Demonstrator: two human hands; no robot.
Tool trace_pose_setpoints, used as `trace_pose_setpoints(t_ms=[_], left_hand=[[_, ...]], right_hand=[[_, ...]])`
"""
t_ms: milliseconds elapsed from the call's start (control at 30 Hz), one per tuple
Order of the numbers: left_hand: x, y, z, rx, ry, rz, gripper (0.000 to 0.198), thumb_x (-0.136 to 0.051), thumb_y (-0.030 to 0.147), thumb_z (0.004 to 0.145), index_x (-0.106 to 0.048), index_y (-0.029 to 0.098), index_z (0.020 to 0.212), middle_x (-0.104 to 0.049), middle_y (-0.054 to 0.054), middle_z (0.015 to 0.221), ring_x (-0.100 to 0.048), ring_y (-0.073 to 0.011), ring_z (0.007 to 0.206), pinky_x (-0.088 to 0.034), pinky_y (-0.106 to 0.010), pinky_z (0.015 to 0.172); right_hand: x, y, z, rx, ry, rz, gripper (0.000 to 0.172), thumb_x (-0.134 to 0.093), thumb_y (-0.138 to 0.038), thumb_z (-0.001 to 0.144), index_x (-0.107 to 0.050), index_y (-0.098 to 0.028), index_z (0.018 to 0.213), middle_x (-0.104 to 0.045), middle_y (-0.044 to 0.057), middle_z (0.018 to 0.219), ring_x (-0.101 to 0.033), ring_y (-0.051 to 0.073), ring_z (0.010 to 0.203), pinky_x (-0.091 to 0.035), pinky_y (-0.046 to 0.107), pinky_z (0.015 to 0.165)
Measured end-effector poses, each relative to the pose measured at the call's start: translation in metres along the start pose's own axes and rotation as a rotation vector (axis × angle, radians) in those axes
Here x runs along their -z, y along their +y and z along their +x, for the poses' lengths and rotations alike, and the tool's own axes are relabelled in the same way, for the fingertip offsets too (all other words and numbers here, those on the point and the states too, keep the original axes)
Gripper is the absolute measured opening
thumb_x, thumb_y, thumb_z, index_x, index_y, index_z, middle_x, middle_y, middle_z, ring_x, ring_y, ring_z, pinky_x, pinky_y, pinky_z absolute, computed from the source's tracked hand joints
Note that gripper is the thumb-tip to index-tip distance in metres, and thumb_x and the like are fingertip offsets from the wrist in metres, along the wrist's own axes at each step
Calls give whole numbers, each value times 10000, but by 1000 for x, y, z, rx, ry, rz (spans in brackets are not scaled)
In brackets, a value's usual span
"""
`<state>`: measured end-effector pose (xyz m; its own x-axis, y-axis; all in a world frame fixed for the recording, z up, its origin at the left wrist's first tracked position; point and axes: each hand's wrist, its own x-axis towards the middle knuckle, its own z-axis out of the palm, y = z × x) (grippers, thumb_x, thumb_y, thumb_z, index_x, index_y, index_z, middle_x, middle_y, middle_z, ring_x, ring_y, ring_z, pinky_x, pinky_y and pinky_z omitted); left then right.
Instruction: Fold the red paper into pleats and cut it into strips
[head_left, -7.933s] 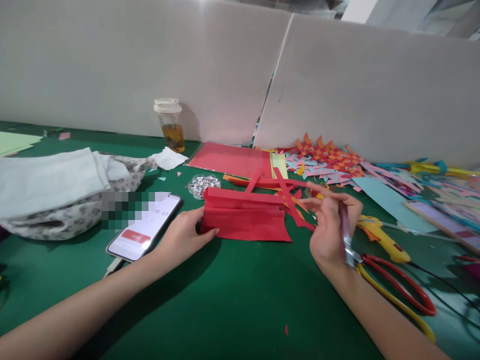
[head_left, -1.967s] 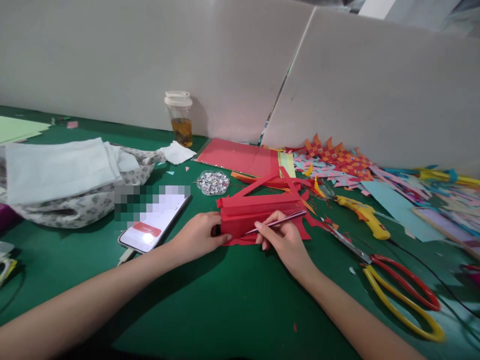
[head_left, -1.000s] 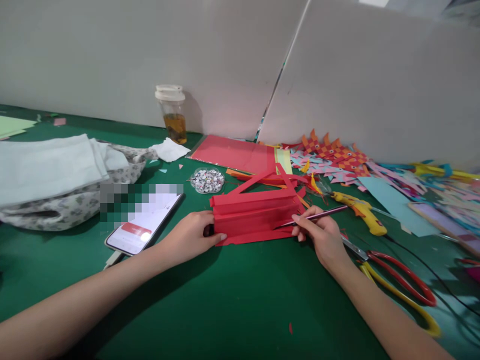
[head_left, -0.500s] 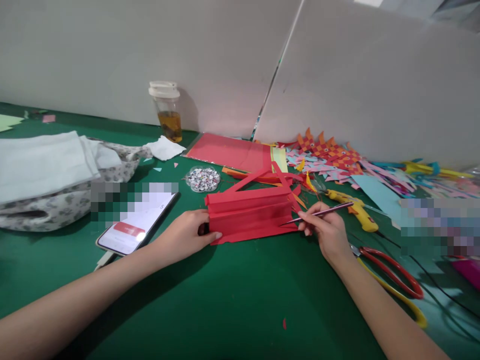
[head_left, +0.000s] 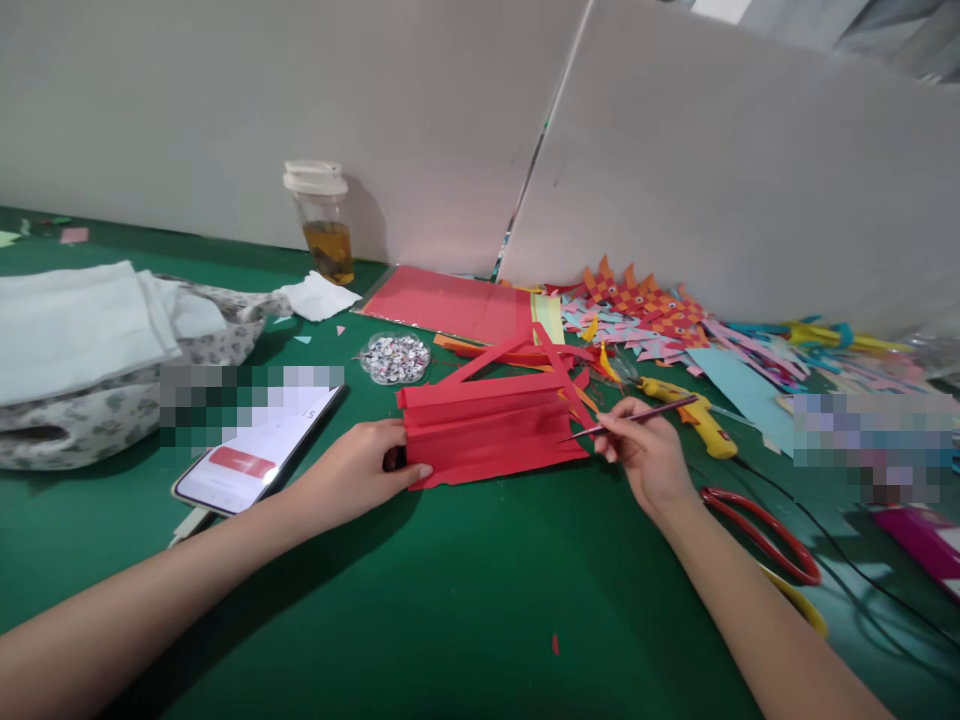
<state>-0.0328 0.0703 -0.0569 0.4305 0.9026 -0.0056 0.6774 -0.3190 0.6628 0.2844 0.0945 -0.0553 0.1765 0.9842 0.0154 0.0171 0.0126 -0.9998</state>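
My left hand (head_left: pixel 373 455) grips the left end of a folded red paper piece (head_left: pixel 487 435), thumb in front and fingers behind. The paper has lengthwise creases and narrow strips rising from its back edge. Between the thumb and fingers of my right hand (head_left: pixel 645 452) is a slim, dark purple pointed tool (head_left: pixel 664 406), held like a pen; I cannot make out its exact kind. Its fine tip meets or hovers just over the right part of the red paper. Scissors (head_left: pixel 765 530) with red and yellow handles lie partly hidden behind my right forearm.
A phone (head_left: pixel 259 455) lies left, near a patterned cloth bag (head_left: pixel 112 425). Googly eyes in a round clear case (head_left: pixel 395 358) and a tea cup (head_left: pixel 324 225) stand farther back. To the right are a yellow glue gun (head_left: pixel 701 420), its cord, and woven paper fish (head_left: pixel 637 300).
The whole view has shifted slightly, so things appear a little farther left. Both hands keep their grips, and the tool's tip stays near the paper's right part.
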Motion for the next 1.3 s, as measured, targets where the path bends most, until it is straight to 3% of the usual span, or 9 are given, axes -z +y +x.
trace_pose_setpoints(t_ms=[167,633,867,1300], left_hand=[[1,2,1,-11,-2,19,165,-545,306,793,-610,176,715,-564,-6,714,-488,-112,590,-339,-220,524],[0,1,0,-12,1,26,150,-546,294,795,-605,176,725,-565,-1,717,-479,-107,586,-334,-217,527],[1,3,0,-17,-9,16,141,-539,283,800,-612,177,743,-579,-5,749,-490,-109,602,-343,-215,537],[0,0,-1,-35,10,29,144,-542,287,797,-632,178,767,-582,-9,735,-490,-112,591,-341,-217,527]], right_hand=[[-6,2,-3,-38,-66,-19,220,-684,-267,636,-479,-193,606,-564,-16,419,-469,90,369,-296,185,365],[-7,6,-2,-67,-68,-33,232,-682,-264,631,-465,-190,598,-567,-16,400,-452,76,339,-275,167,352],[-6,2,-2,-66,-1,26,232,-674,-240,620,-454,-187,568,-558,-16,392,-427,65,321,-262,162,338],[-6,5,-2,-66,-30,-27,232,-673,-249,632,-454,-189,588,-562,-19,397,-422,68,321,-255,171,344]])
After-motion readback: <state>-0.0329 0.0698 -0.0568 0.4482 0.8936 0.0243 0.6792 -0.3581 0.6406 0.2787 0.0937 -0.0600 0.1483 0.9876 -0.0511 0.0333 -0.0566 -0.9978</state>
